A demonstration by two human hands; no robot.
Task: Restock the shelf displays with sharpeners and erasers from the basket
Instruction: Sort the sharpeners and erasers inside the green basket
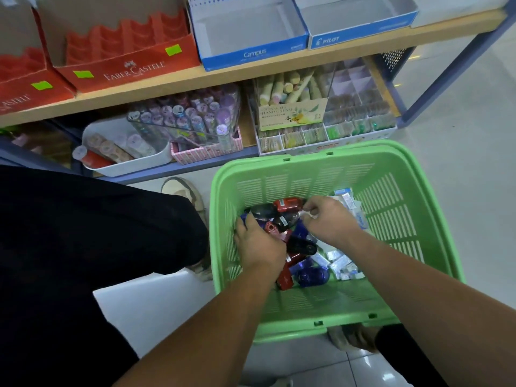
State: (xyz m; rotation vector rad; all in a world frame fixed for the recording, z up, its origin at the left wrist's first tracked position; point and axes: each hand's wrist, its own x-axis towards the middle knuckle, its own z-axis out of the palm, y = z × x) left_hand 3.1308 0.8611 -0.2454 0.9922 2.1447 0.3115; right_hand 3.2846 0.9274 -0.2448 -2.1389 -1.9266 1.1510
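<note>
Head view: the left grip (pixel 258 244) is pressed knuckles-up into the pile of sharpeners (pixel 283 219) near the middle of the frame. Its fingers curl down among the red, black and dark blue bodies. They are hidden under the back of the hand, so I cannot tell whether they have hold of one. Just to its right, the right grip (pixel 331 222) is drawn nearly closed, with thumb and forefinger pinching a small white piece (pixel 308 215) that is too small to name. Beside and below the right grip lie the erasers (pixel 344 265), in pale wrappers, heaped along the right of the sharpeners.

All of this sits on the bottom of the green basket (pixel 405 219), which stands on the pale floor (pixel 460 121) right of centre. A shoe (pixel 184 191) shows just left of the basket's rim.

Across the top of the frame runs the shelf (pixel 223 76). It carries red Faber-Castell boxes (pixel 131 68) at upper left, a blue Campus box (pixel 251 55) and a Pilot box (pixel 360 34) further right.
</note>
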